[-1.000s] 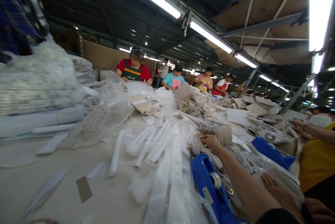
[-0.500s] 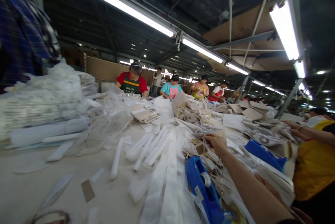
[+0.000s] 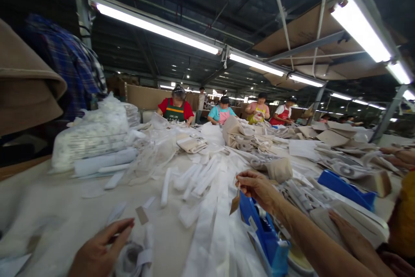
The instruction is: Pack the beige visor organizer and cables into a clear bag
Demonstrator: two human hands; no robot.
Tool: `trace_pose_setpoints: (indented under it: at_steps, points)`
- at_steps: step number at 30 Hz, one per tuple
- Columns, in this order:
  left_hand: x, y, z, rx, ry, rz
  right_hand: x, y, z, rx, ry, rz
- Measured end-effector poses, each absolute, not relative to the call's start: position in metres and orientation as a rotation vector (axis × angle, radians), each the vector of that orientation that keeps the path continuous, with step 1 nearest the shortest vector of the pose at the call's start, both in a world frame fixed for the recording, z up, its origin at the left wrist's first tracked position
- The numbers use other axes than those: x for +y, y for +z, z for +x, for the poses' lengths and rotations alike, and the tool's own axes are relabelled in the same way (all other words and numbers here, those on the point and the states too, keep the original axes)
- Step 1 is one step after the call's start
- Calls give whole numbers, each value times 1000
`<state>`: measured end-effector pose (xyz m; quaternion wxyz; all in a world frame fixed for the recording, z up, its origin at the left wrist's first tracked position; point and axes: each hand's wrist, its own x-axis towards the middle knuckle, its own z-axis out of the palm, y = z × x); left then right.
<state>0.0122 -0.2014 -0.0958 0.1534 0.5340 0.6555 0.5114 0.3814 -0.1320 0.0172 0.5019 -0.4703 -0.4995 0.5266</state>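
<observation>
My right hand [image 3: 259, 188] pinches the string of a small brown hang tag [image 3: 234, 205], which dangles below my fingertips. Just under that hand stands a blue tape dispenser [image 3: 278, 249]. At lower left my left hand [image 3: 100, 246] hovers over the table with thumb and forefinger stretched out, a gap between them and nothing seen in it. A small brown card [image 3: 142, 215] lies just beyond its fingertips. Beside the same hand is a roll of whitish strip [image 3: 129, 262]. White strips [image 3: 214, 208] lie in a long heap between my hands.
Another person's hand [image 3: 352, 229] rests on folded beige cloth [image 3: 330, 218] at right, near a second blue dispenser [image 3: 345, 190]. A plastic-wrapped stack [image 3: 92, 138] stands at left. Beige fabric pieces [image 3: 235, 132] pile up mid-table. Several people work along the far side.
My right hand has come up and left out of the pile of tags, with one hang tag now dangling from it. My left hand has risen into view. The camera has turned left.
</observation>
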Motion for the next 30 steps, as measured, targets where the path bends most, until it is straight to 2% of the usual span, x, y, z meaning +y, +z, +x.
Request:
trace_pose_setpoints:
  at_steps: [4, 7, 14, 23, 30]
  points:
    - [-242, -34, 91, 1476, 1231, 1671, -173, -1, 342, -1259, 1455, -1059]
    - [-259, -15, 130, 1372, 1066, 1651, -203, -14, 315, -1290, 1577, -991]
    - [-273, -22, 125, 1305, 1063, 1525, -245, -28, 276, -1230, 1754, -896]
    - [-288, -7, 100, 1171, 1115, 1224, -258, -38, 269, -1215, 1864, -826]
    - [-292, -24, 106, 1098, 1070, 1316, -264, -45, 269, -1193, 1877, -780]
